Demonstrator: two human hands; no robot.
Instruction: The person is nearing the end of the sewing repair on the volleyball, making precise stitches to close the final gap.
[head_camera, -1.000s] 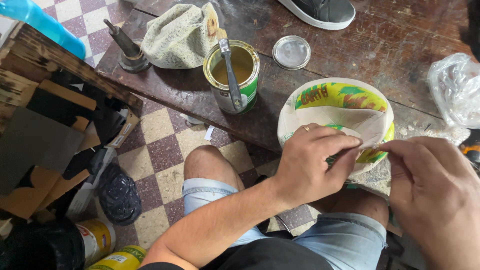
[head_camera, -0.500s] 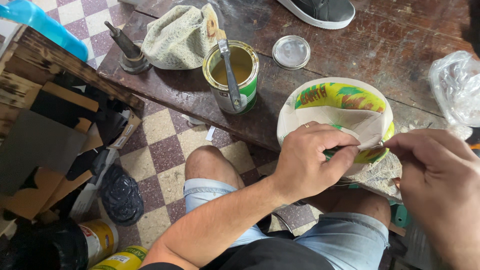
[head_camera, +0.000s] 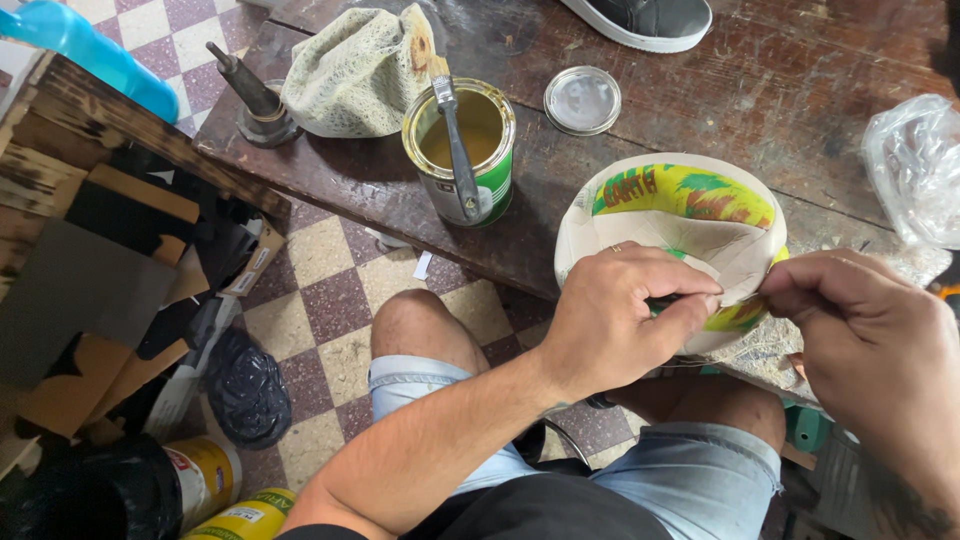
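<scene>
A worn ball (head_camera: 690, 205) with white, green and yellow panels rests in my lap against the edge of the dark wooden table (head_camera: 780, 90). My left hand (head_camera: 625, 315) grips the near side of the ball, thumb and fingers pinching a loose cream panel. My right hand (head_camera: 875, 345) pinches the edge of that same panel from the right. Its fingertips meet the left hand's over the ball. What lies under the fingers is hidden.
An open green tin of yellowish glue (head_camera: 462, 150) with a brush (head_camera: 455, 140) stands on the table, its lid (head_camera: 583, 100) beside it. A mesh cloth (head_camera: 355, 70), a black shoe (head_camera: 650, 18) and a plastic bag (head_camera: 915, 170) lie around. A wooden crate (head_camera: 90, 230) sits left.
My right hand has moved left and closed its fingertips on the panel edge beside my left thumb. The ball has stayed in place.
</scene>
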